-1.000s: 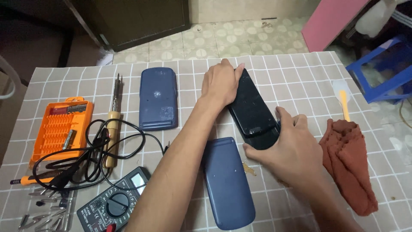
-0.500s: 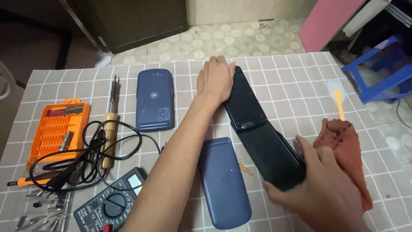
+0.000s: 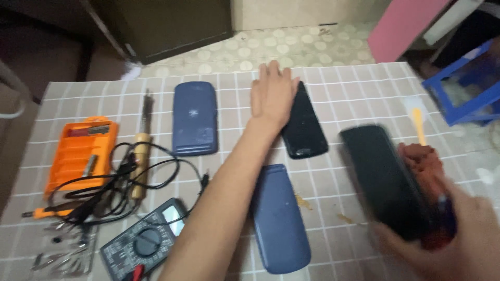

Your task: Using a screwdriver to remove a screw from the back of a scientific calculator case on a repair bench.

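My left hand (image 3: 272, 93) lies flat on the checked tablecloth, its fingers resting on the upper edge of a black phone (image 3: 303, 125) that lies face up. My right hand (image 3: 458, 239), blurred at the lower right, grips a black rectangular panel (image 3: 388, 179) and holds it above the table, apart from the phone. A blue back cover (image 3: 194, 124) lies left of my left hand. A second blue cover (image 3: 278, 218) lies under my left forearm, near the table's front.
An orange screwdriver-bit case (image 3: 78, 153), a wooden-handled soldering iron (image 3: 140, 151) with tangled black cable, a multimeter (image 3: 146, 242) and small metal tools (image 3: 57, 255) fill the left side. A reddish cloth (image 3: 424, 161) and an orange spudger (image 3: 418, 125) lie at the right. A blue crate (image 3: 469, 88) stands beyond.
My right hand has lifted the black panel off the phone and carried it to the right and toward me. The phone now lies uncovered under my left hand, which stayed put.
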